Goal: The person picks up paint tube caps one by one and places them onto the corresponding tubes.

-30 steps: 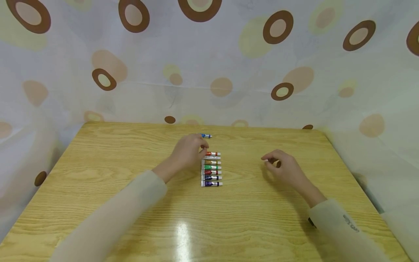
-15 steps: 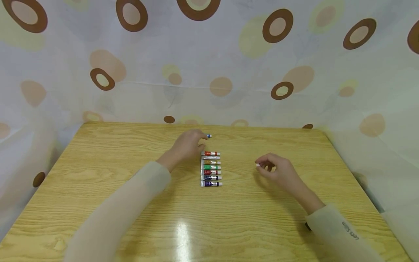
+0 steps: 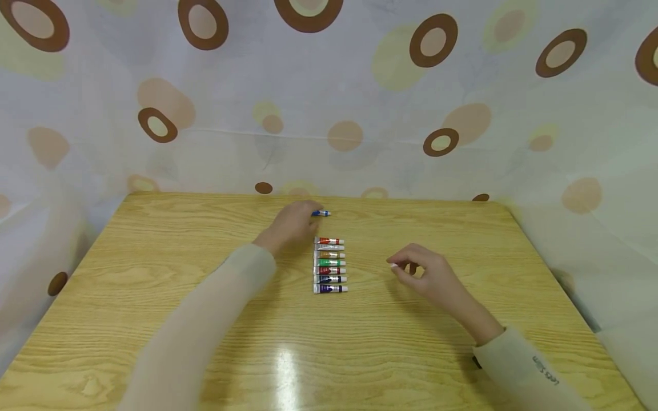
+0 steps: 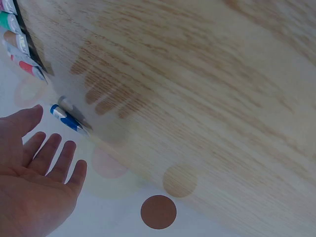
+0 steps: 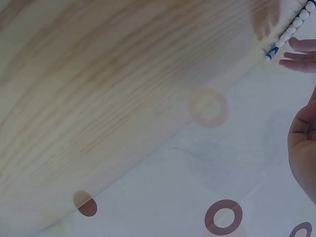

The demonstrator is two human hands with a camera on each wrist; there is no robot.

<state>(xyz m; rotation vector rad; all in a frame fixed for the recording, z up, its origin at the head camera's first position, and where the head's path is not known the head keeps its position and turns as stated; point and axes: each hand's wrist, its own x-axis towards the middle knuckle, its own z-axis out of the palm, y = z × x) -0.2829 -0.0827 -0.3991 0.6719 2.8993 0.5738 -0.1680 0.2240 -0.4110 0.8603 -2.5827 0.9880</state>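
At the back of the table, my left hand (image 3: 294,222) reaches beside a blue paint tube (image 3: 321,213), partly covering it in the head view. The left wrist view has this tube (image 4: 68,118) just past the extended fingers (image 4: 63,159), with a small gap. In front lies a neat column of several paint tubes (image 3: 330,263), caps to the right: orange-red, silvery white, ochre, green, dark red, dark blue and purple. To their right hovers my right hand (image 3: 424,274), fingers loosely bent. A tiny pale spot shows at its thumb tip, too small to identify.
The wooden table (image 3: 411,354) ends at the back against a white curtain (image 3: 308,154) with brown and yellow circles, which also hangs along both sides. A bright light reflection (image 3: 285,377) shines on the front of the tabletop.
My left hand has shifted slightly back, uncovering the orange-red tube. The right hand has come left and a little nearer, toward the column. The tubes stay in place.
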